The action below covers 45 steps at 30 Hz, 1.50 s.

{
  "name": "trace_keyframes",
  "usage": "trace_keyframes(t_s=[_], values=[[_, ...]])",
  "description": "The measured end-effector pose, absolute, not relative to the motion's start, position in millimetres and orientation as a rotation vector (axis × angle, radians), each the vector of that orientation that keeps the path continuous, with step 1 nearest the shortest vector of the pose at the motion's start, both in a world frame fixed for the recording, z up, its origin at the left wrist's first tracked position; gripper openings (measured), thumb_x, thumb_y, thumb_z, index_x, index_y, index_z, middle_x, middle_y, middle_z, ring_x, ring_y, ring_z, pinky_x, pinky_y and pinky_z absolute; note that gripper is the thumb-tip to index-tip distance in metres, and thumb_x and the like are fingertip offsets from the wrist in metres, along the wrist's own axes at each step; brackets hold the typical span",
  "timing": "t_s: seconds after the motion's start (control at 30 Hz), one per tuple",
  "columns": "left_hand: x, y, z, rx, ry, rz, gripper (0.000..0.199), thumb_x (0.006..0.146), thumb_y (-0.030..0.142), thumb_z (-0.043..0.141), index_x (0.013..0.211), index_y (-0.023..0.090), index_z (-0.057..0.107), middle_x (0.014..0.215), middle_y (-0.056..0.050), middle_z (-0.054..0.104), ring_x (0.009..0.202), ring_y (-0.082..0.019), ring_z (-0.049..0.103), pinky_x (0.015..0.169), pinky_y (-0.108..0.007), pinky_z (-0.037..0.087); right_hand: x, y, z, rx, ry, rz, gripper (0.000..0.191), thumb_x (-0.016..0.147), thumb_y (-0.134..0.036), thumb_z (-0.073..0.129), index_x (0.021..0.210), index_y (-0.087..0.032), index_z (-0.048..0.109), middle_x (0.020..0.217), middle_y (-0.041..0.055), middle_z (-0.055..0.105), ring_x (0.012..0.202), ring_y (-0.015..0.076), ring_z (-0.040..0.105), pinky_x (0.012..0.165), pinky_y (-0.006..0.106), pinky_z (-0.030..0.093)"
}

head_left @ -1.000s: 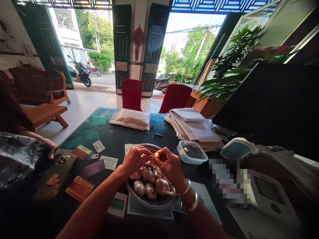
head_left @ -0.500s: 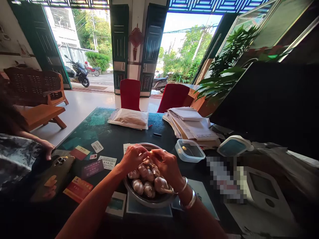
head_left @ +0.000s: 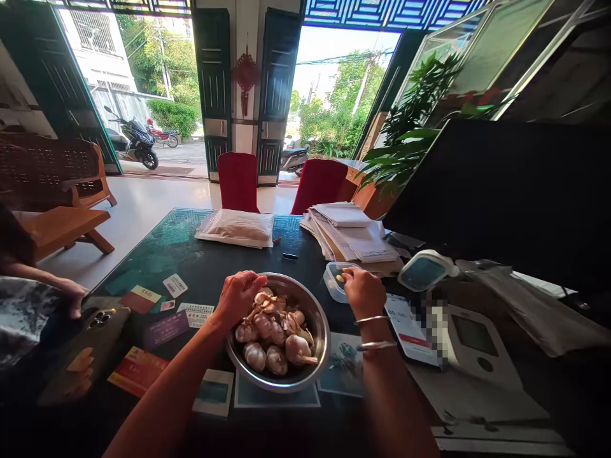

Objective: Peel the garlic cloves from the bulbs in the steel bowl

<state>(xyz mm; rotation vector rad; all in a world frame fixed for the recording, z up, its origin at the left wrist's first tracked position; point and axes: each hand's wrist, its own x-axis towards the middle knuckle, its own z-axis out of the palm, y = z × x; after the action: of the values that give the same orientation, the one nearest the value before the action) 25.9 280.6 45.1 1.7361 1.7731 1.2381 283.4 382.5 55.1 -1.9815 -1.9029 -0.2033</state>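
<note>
A steel bowl (head_left: 326, 346) filled with garlic bulbs (head_left: 270, 327) stands on the dark table. My left hand (head_left: 242, 296) is over the bowl's upper left rim, its fingers closed; what they hold, if anything, is hidden. To the right, my right hand (head_left: 365, 292) reaches over a clear plastic container (head_left: 335, 289), pinching a pale garlic clove (head_left: 348, 272) at its fingertips. Another peeled clove lies beside it in the container. Two silver bangles circle my right wrist.
Cards (head_left: 167, 327) and a phone (head_left: 102, 334) lie at left, near another person's hand (head_left: 71, 296). Papers (head_left: 356, 235) and a plastic-wrapped packet (head_left: 236, 228) sit at the back. At right are a second phone (head_left: 410, 331), a white device (head_left: 482, 343) and a black monitor (head_left: 506, 203).
My right hand has moved from the bowl to the plastic container with a clove. My left hand has parted from it and shifted slightly left. The view has turned slightly right.
</note>
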Motion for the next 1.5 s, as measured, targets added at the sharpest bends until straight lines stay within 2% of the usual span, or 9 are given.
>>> trace_keyframes(t_s=[0.17, 0.27, 0.43, 0.63, 0.9, 1.07, 1.23, 1.33, 1.5], values=[[25.0, 282.2, 44.9, 1.730, 1.788, 1.237, 0.032, 0.085, 0.041, 0.051, 0.080, 0.016, 0.070, 0.067, -0.001, 0.068, 0.062, -0.013, 0.057, 0.057, -0.021, 0.039, 285.0, 386.9, 53.5, -1.960, -1.892, -0.129, 0.027, 0.085, -0.026, 0.055, 0.104, -0.013, 0.068, 0.086, 0.0162, 0.072, 0.083, 0.0284, 0.068, 0.066, 0.032, 0.045], [25.4, 282.2, 46.8, 1.717, 1.788, 1.240, 0.029, 0.085, 0.039, 0.053, 0.080, 0.016, 0.070, 0.069, -0.002, 0.070, 0.062, -0.013, 0.059, 0.059, -0.021, 0.040, 268.6, 373.2, 58.4, -1.649, -1.946, 0.065, 0.022, 0.083, -0.024, 0.058, 0.100, -0.016, 0.069, 0.089, 0.0108, 0.073, 0.083, 0.0242, 0.068, 0.071, 0.030, 0.046], [23.7, 281.2, 49.7, 1.689, 1.821, 1.223, 0.024, 0.083, 0.035, 0.056, 0.084, 0.017, 0.072, 0.076, -0.004, 0.073, 0.069, -0.015, 0.063, 0.064, -0.023, 0.044, 235.3, 338.7, 59.2, -1.170, -2.162, 0.363, 0.014, 0.082, -0.023, 0.058, 0.085, -0.020, 0.071, 0.080, 0.0043, 0.073, 0.074, 0.0200, 0.068, 0.069, 0.030, 0.049], [17.5, 280.6, 52.8, 1.907, 1.805, 0.915, 0.015, 0.078, 0.024, 0.060, 0.082, 0.019, 0.074, 0.083, -0.005, 0.074, 0.079, -0.019, 0.064, 0.073, -0.028, 0.044, 212.1, 317.1, 51.0, -0.904, -2.371, 0.475, 0.020, 0.082, -0.014, 0.057, 0.093, -0.022, 0.072, 0.086, 0.0041, 0.070, 0.078, 0.0175, 0.064, 0.073, 0.029, 0.049], [10.6, 279.1, 53.1, 2.013, 1.871, 0.585, 0.028, 0.082, 0.028, 0.053, 0.102, 0.023, 0.071, 0.097, -0.007, 0.073, 0.093, -0.023, 0.064, 0.081, -0.031, 0.045, 202.8, 311.0, 47.3, -0.923, -2.489, 0.359, 0.018, 0.086, -0.023, 0.058, 0.101, -0.020, 0.068, 0.100, 0.0077, 0.064, 0.089, 0.0189, 0.061, 0.082, 0.031, 0.048], [10.9, 275.7, 58.4, 2.129, 1.761, 0.439, 0.038, 0.086, 0.038, 0.050, 0.119, 0.026, 0.063, 0.097, -0.007, 0.072, 0.097, -0.025, 0.063, 0.086, -0.034, 0.046, 202.0, 314.6, 43.3, -1.010, -2.565, 0.341, 0.017, 0.082, -0.019, 0.061, 0.098, -0.019, 0.066, 0.100, 0.0082, 0.066, 0.094, 0.0210, 0.062, 0.084, 0.031, 0.046], [14.7, 276.6, 53.2, 2.146, 1.721, 0.484, 0.056, 0.076, 0.030, 0.063, 0.131, 0.024, 0.051, 0.117, -0.007, 0.065, 0.111, -0.025, 0.055, 0.096, -0.035, 0.042, 202.8, 316.0, 42.8, -1.012, -2.507, 0.462, 0.026, 0.083, -0.013, 0.053, 0.106, -0.019, 0.063, 0.098, 0.0066, 0.070, 0.092, 0.0204, 0.064, 0.082, 0.030, 0.046], [17.1, 277.7, 45.9, 2.132, 1.711, 0.571, 0.058, 0.077, 0.034, 0.063, 0.132, 0.024, 0.050, 0.126, -0.007, 0.060, 0.116, -0.025, 0.052, 0.100, -0.036, 0.040, 204.0, 316.8, 45.0, -0.983, -2.400, 0.554, 0.031, 0.083, -0.011, 0.050, 0.109, -0.021, 0.062, 0.104, 0.0057, 0.070, 0.095, 0.0199, 0.063, 0.085, 0.031, 0.046], [21.5, 279.0, 36.5, 2.133, 1.725, 0.684, 0.055, 0.080, 0.041, 0.059, 0.131, 0.022, 0.051, 0.132, -0.010, 0.054, 0.120, -0.026, 0.050, 0.103, -0.038, 0.037, 206.2, 316.3, 48.8, -0.933, -2.264, 0.656, 0.029, 0.082, -0.013, 0.051, 0.106, -0.021, 0.065, 0.103, 0.0048, 0.070, 0.094, 0.0202, 0.064, 0.086, 0.034, 0.048]])
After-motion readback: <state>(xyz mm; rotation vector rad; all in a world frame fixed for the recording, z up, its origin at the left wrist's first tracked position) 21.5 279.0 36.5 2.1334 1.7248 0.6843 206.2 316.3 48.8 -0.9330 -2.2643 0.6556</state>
